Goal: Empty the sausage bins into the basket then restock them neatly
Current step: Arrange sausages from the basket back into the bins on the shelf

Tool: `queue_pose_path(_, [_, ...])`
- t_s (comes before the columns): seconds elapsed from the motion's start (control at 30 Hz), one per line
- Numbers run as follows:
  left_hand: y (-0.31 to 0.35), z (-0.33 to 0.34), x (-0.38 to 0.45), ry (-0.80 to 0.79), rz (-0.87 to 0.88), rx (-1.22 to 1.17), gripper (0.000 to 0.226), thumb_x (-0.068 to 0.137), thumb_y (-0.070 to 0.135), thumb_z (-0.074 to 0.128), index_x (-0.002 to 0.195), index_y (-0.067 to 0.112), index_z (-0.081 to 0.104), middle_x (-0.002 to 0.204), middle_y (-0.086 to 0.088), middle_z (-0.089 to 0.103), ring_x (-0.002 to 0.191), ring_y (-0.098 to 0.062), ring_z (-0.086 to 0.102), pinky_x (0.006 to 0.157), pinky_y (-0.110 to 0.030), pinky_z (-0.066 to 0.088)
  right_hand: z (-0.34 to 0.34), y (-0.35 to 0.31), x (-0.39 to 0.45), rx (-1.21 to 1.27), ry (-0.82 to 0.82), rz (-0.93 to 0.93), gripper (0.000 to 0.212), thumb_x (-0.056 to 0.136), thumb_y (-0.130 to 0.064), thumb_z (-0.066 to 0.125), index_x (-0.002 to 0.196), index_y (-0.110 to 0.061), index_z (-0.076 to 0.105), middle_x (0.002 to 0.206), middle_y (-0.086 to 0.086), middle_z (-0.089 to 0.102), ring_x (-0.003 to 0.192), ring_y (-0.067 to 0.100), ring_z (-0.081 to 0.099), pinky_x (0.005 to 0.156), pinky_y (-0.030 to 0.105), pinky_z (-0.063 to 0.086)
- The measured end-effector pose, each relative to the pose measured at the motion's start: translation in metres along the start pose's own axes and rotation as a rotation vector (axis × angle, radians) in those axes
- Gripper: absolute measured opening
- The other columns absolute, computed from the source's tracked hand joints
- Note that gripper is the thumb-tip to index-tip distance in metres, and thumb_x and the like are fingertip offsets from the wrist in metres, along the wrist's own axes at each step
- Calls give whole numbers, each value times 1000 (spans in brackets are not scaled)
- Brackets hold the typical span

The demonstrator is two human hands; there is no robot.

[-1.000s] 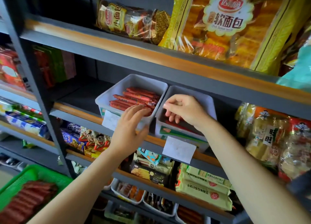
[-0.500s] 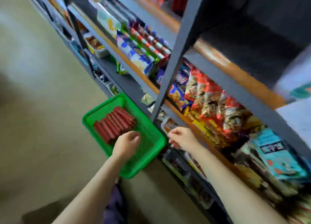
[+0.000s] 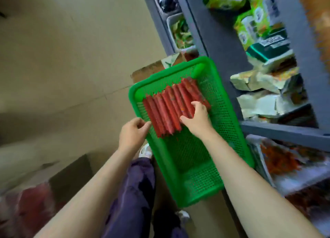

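Resting, prob. touching: R fingers [image 3: 197,106] atop sausages [image 3: 166,111]

basket [image 3: 230,130] on the floor [image 3: 62,59] right beside the shelves [image 3: 223,46], sausages [image 3: 166,111] lined up in its far half, right hand [image 3: 197,119] on them, left hand [image 3: 133,133] at the basket's left rim, snack packs [image 3: 257,23] on the shelves

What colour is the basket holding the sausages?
Bright green, with a mesh-patterned base and walls: basket, seen clearly in the head view.

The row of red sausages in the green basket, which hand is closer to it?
Right. The right hand lies on top of the red sausages, fingers spread over them. The left hand is at the row's left end, by the green basket rim.
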State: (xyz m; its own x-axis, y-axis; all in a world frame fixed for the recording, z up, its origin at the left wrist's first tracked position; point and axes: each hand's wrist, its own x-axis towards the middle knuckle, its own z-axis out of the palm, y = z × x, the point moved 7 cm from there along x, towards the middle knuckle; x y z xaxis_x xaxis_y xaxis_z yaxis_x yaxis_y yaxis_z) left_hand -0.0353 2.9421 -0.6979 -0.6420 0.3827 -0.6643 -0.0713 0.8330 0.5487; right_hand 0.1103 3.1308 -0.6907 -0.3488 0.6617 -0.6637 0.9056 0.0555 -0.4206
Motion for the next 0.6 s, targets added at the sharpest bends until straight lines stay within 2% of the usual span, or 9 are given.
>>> queue_pose_path(0.13, [-26,6,13,-44,-86,-182,44,90,31,70,61,2,53,55,-11,64,51,-19,53,55,-31,43,18,-8,38,-155,14,38,90,78,-37,78,146,-5,29,145,20,36,134,35,38,110,38,28])
queue_pose_path(0.2, [-39,13,11,-98,-141,-264,47,89,38,70,61,4,55,51,-9,63,51,-17,54,56,-29,44,25,-8,43,-215,45,71,100,75,-48,78,149,-5,25,146,17,33,135,36,35,111,42,29])
queue_pose_path(0.27, [-48,19,12,-151,-144,-352,49,86,44,69,64,3,56,54,-10,64,53,-19,58,64,-34,49,32,-10,42,-279,94,87,110,69,-58,78,148,-4,24,146,16,32,135,36,32,111,45,29])
queue_pose_path(0.33, [-50,22,13,-163,-122,-397,44,88,39,68,66,3,55,54,-4,62,50,-15,58,62,-35,49,38,-18,40,-356,142,82,119,62,-66,78,146,-3,25,144,15,33,132,36,32,108,45,32])
queue_pose_path(0.43, [-47,22,15,-148,-75,-377,37,94,28,65,64,11,54,54,1,58,50,-12,55,59,-32,46,50,-29,39,-400,158,91,126,55,-69,79,145,-1,24,145,16,32,132,35,32,103,46,37])
queue_pose_path(0.5, [-48,22,16,-150,-63,-360,37,94,31,65,63,14,56,56,1,58,54,-15,55,60,-36,47,57,-33,40,-402,132,93,126,57,-68,80,146,-1,22,147,17,30,134,35,31,104,45,36])
queue_pose_path(0.6, [-46,21,17,-162,-55,-355,45,88,46,66,67,7,58,59,-9,58,58,-18,53,62,-46,49,57,-34,44,-374,128,80,117,60,-62,81,143,0,26,146,18,31,133,35,32,107,43,34])
